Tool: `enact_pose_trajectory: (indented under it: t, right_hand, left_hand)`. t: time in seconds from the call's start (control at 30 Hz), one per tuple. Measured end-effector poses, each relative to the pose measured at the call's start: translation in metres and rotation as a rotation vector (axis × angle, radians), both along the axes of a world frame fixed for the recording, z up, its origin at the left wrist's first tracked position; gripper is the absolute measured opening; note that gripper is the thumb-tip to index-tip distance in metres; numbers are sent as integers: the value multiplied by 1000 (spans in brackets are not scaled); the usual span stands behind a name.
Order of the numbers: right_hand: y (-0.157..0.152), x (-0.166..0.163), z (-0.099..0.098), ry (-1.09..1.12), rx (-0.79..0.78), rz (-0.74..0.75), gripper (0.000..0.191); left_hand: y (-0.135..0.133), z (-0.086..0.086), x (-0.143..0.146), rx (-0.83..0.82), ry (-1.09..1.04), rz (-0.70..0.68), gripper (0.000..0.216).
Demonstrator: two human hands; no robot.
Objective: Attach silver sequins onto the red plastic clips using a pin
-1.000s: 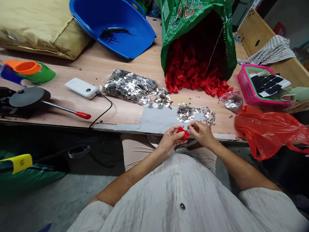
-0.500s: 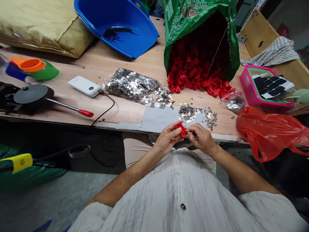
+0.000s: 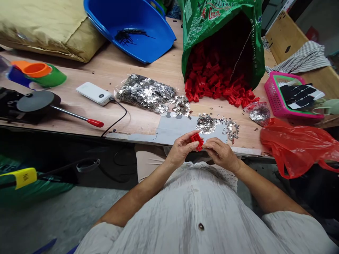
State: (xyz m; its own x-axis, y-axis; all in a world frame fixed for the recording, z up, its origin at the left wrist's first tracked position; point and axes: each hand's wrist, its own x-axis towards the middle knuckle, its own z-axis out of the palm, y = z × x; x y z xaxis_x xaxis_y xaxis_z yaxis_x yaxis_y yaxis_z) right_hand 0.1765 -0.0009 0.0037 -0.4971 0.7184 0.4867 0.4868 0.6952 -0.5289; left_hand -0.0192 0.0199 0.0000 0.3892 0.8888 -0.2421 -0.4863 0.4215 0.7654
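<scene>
My left hand [image 3: 181, 151] pinches a small red plastic piece [image 3: 197, 140] at the table's front edge. My right hand [image 3: 221, 153] is closed with its fingertips pressed against the same piece from the right; whatever small thing they hold is hidden. Just beyond the hands lies a loose heap of small silver metal bits [image 3: 209, 123] on a grey sheet [image 3: 172, 131]. Further back a green sack [image 3: 219, 21] lies on its side, spilling many red plastic pieces [image 3: 212, 84].
A clear bag of silver bits [image 3: 145, 92], a white power bank [image 3: 94, 94] with a cable, a blue tub [image 3: 127, 24], a pink basket [image 3: 275, 102], a red plastic bag [image 3: 296, 144] and a black hand press with a red-tipped lever [image 3: 31, 104] stand on the wooden table [image 3: 116, 67].
Both hands stay together on the red piece; the left hand has turned it slightly. The camera view has shifted a little.
</scene>
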Motion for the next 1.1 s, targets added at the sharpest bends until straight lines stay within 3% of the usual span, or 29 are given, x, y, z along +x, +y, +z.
enact_pose_trajectory:
  t: [0.17,0.37,0.5,0.77,0.93,1.1]
  right_hand:
    - [-2,-2,0,110,-205,-43,22]
    - [-3,-4,0,153,-302,-70,15]
    - [-2,-6,1,112,-437,-127,23]
    - [10,-7,-17,-55,-353,-182,27]
    - [15,-14,-25,-120,-339,-207,20]
    - [21,-21,-31,-150,-310,-160,18]
  left_hand:
    - [0,-6,-3,114,43,1,44]
    - [-1,-6,-7,232,119,-10,42]
    - [2,-10,-13,325,187,-1,39]
    - [22,-37,-39,548,604,-12,34]
    - [28,-35,-43,614,813,-97,35]
    - [32,-29,-41,679,802,-91,35]
